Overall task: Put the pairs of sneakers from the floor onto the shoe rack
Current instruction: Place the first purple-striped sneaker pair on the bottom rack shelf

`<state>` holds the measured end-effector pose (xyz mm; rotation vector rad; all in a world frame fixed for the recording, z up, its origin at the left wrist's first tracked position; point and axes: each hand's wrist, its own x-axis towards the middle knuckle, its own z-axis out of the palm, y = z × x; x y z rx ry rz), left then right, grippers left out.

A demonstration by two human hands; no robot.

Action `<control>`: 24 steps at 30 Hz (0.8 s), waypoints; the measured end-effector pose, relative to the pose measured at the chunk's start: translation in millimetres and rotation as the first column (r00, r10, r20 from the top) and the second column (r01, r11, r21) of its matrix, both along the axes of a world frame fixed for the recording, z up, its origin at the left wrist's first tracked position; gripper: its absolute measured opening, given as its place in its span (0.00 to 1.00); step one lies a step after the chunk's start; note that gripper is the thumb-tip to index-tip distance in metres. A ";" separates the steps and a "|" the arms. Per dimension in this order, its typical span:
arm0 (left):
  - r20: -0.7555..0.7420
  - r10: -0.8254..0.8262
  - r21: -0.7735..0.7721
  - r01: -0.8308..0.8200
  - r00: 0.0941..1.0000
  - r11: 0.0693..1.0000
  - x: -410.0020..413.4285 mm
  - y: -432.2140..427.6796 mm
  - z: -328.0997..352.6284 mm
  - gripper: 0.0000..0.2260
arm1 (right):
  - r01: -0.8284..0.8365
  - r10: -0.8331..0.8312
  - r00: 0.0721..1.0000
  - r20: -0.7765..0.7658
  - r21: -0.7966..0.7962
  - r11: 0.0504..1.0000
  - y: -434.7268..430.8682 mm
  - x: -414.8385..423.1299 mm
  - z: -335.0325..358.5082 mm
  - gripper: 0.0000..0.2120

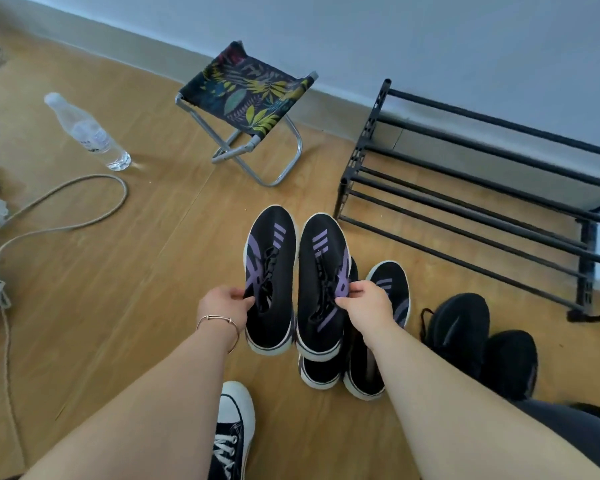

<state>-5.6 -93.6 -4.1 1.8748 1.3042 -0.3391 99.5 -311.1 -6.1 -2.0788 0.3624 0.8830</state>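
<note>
I hold a pair of black sneakers with purple stripes above the wooden floor, toes pointing away. My left hand (225,304) grips the collar of the left sneaker (270,271). My right hand (368,304) grips the collar of the right sneaker (323,282). A second black and purple pair (388,299) lies on the floor beneath and to the right, partly hidden by my right arm. An all-black pair (478,341) rests further right. The black metal shoe rack (465,195) stands against the wall at the right, its bars bare.
A folding stool (246,95) with leaf-print fabric stands by the wall. A plastic water bottle (87,131) is on the floor at the left, near a looping cable (66,209). My own black and white canvas shoe (232,431) shows at the bottom.
</note>
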 end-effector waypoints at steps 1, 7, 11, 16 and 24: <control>0.012 -0.003 -0.007 0.004 1.000 1.000 3.9 -6.4 -1.1 0.02 | 0.005 -0.005 1.000 -0.003 0.005 1.000 -8.2 3.9 -0.7 0.16; 0.089 -0.035 -0.049 0.040 0.995 0.998 25.2 -51.8 -14.8 0.05 | 0.081 -0.081 0.997 0.002 -0.004 0.997 -64.3 15.4 -9.8 0.14; 0.075 -0.118 -0.044 0.122 0.990 0.992 40.0 -77.2 -21.4 0.06 | 0.153 -0.153 0.988 0.019 -0.017 0.988 -96.9 14.6 -13.8 0.15; 0.063 -0.214 -0.027 0.216 0.975 0.976 64.6 -98.3 -22.6 0.09 | 0.233 -0.233 0.972 0.029 -0.010 0.972 -124.5 16.0 -24.9 0.16; 0.113 -0.331 0.016 0.331 0.937 0.943 134.3 -119.6 -21.7 0.10 | 0.366 -0.367 0.924 0.106 0.029 0.930 -144.6 59.9 -30.1 0.13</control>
